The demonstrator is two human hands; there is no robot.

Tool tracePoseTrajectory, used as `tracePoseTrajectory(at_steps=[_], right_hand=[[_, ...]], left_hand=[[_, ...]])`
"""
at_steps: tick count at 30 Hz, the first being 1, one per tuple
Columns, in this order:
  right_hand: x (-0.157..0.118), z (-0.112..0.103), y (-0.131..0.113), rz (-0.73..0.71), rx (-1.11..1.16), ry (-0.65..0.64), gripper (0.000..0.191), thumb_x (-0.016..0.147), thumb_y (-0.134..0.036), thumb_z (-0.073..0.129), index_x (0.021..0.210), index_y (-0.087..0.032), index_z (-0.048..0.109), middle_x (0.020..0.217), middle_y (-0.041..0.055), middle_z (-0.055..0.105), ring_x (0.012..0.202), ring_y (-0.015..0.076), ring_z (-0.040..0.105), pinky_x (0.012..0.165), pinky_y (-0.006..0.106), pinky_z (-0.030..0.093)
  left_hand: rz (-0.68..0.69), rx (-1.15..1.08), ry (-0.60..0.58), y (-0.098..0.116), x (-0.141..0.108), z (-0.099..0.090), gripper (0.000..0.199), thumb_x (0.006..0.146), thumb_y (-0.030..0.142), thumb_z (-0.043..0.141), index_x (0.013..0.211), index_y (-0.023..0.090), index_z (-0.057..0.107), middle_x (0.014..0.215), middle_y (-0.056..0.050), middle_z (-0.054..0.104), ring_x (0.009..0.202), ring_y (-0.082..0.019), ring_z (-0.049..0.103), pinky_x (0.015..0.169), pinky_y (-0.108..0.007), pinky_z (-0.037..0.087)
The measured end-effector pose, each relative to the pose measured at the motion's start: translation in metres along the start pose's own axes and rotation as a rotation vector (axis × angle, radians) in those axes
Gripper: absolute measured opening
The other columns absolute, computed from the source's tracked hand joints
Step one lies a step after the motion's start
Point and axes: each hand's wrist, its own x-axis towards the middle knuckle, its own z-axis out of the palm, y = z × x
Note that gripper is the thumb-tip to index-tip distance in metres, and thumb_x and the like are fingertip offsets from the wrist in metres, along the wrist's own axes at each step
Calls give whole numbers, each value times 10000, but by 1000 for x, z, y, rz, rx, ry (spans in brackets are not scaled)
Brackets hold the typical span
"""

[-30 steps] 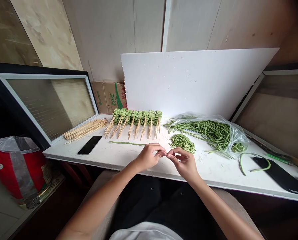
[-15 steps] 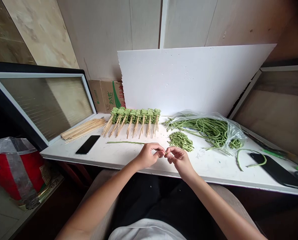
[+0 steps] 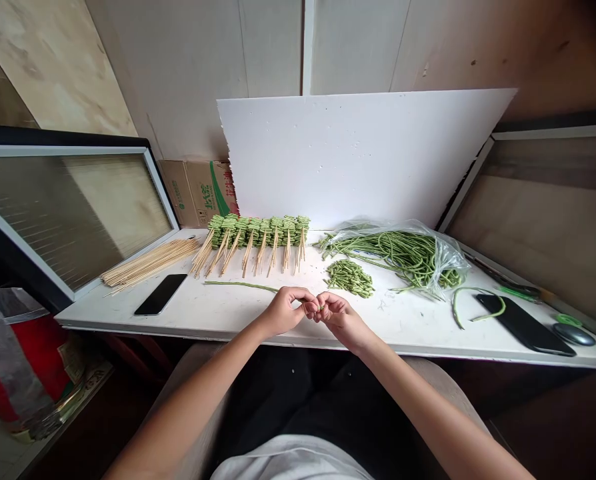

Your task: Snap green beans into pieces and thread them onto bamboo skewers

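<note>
Inspector: State the condition of the left hand (image 3: 284,312)
Assessor: Fingers curled in a narrow pinch on a long green bean (image 3: 241,285). The bean runs out past the knuckles to the left, lying low over the white table (image 3: 403,327)

Inspector: And the right hand (image 3: 342,322)?
Assessor: Thumb and fingertips closed narrowly against those of the left. A trace of green shows at the meeting point, so the bean's near end is pinched there; its exact outline is hidden by the fingers

Inspector: Items nearest the hands?
Assessor: Just beyond the right hand, a heap of short cut pieces (image 3: 349,278). Behind that, more long beans (image 3: 391,250) spill from a clear plastic bag (image 3: 448,257)

Inspector: Left half of the surface?
Assessor: A row of skewered bundles (image 3: 258,231), stick ends toward the person. Further left, a sheaf of loose skewers (image 3: 151,263), with a dark phone (image 3: 161,295) nearer the front edge

Inspector: Right end and rear?
Assessor: A single curved bean (image 3: 457,310) lies partly across a black flat device (image 3: 528,327). At the rear, a white board (image 3: 368,153) leans upright, a printed carton (image 3: 193,193) beside its left edge
</note>
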Motion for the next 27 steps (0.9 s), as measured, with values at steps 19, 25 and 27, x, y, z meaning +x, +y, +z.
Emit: tracePoseTrajectory(at_steps=[19, 25, 27], right_hand=[[89, -161, -39, -17, -1249, 528, 226, 866, -359, 712, 886, -165, 826, 897, 113, 808, 847, 265, 720, 830, 361, 524], [111, -166, -39, 37, -1299, 498, 185, 833, -293, 695, 770, -173, 820, 804, 98, 795, 821, 263, 716, 861, 365, 510], [108, -165, -39, 33, -1299, 500, 180, 824, -293, 698, 767, -174, 820, 803, 98, 796, 824, 266, 718, 853, 363, 510]], left_hand=[[-102, -117, 114, -44, 11, -16, 345, 969, 442, 748, 1052, 114, 816, 845, -104, 781, 790, -186, 731, 782, -322, 600], [-99, -10, 211, -47, 10, -10, 307, 945, 428, 783, 1025, 133, 813, 1052, -143, 806, 904, -208, 773, 850, -333, 626], [-95, -7, 210, -45, 9, -9, 298, 945, 423, 785, 1017, 135, 811, 1027, -137, 810, 902, -212, 779, 847, -334, 631]])
